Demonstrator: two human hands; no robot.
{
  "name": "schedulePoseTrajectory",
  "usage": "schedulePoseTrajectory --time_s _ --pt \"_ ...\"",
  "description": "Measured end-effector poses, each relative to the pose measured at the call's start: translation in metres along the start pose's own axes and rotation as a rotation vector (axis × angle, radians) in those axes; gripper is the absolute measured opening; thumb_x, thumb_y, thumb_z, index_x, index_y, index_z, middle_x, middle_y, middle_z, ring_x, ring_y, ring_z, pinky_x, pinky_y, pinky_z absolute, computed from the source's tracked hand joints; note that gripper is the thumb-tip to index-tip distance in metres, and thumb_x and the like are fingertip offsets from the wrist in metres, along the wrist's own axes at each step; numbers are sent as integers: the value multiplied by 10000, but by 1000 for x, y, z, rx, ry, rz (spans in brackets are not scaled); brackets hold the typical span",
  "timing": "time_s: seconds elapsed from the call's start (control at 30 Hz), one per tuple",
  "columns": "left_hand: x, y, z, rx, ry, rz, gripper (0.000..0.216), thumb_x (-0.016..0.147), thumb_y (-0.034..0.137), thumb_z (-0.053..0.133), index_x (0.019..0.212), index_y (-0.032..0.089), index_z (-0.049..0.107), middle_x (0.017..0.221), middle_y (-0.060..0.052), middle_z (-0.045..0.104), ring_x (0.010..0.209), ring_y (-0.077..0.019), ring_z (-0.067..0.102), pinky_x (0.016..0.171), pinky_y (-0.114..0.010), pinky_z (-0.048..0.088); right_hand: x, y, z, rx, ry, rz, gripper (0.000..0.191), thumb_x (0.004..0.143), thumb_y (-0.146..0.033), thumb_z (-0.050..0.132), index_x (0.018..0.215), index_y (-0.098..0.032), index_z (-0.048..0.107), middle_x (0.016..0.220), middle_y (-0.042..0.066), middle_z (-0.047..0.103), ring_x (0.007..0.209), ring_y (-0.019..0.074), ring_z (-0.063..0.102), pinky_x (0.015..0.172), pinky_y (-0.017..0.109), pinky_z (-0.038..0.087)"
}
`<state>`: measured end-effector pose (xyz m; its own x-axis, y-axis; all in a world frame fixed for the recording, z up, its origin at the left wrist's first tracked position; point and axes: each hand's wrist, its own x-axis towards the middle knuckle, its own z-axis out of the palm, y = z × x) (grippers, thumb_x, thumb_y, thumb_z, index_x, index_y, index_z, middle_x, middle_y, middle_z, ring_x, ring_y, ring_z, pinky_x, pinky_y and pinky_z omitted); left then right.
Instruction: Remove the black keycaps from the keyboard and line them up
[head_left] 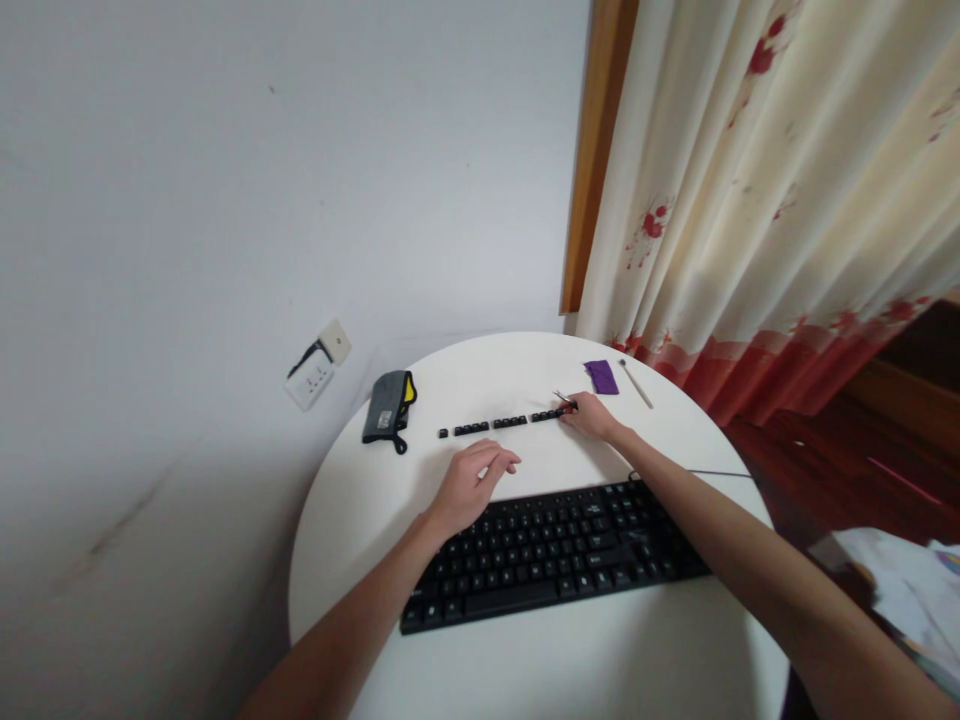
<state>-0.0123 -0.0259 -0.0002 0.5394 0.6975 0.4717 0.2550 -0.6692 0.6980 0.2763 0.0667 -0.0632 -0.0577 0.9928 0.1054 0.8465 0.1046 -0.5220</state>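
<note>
A black keyboard (555, 555) lies across the round white table (525, 660). Beyond it a row of loose black keycaps (499, 424) runs left to right. My right hand (592, 415) is at the row's right end, fingers pinched on a thin wire tool (564, 400) that touches the last keycaps. My left hand (472, 480) rests flat on the table just behind the keyboard's far edge, fingers stretched out and holding nothing.
A grey and yellow pouch (388, 408) lies at the table's far left. A purple cloth (601, 377) and a thin white stick (636, 384) lie at the far right. A wall socket (311, 378) is on the wall; a curtain (750, 200) hangs at the right.
</note>
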Motion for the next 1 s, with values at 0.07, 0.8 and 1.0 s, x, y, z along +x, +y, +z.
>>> schedulePoseTrajectory --time_s 0.07,0.8,1.0 --pt "0 0 0 -2 -2 4 313 970 304 435 871 169 700 804 -60 683 808 -181 618 775 -316 473 0 0 0 0 -1 1 209 734 -220 675 923 -151 733 786 49 709 692 163 613 612 218 397" --pt "0 1 0 -2 -6 -7 314 970 290 436 856 165 700 811 -60 686 808 -177 618 788 -315 471 -2 0 -1 43 0 -1 238 729 -220 674 951 -147 721 772 36 701 694 154 609 640 210 414" --pt "0 2 -1 -5 -7 -4 325 970 306 434 850 167 702 809 -62 689 807 -181 620 789 -319 473 -1 1 0 47 8 7 238 719 -220 680 942 -152 730 766 39 697 684 155 602 624 213 404"
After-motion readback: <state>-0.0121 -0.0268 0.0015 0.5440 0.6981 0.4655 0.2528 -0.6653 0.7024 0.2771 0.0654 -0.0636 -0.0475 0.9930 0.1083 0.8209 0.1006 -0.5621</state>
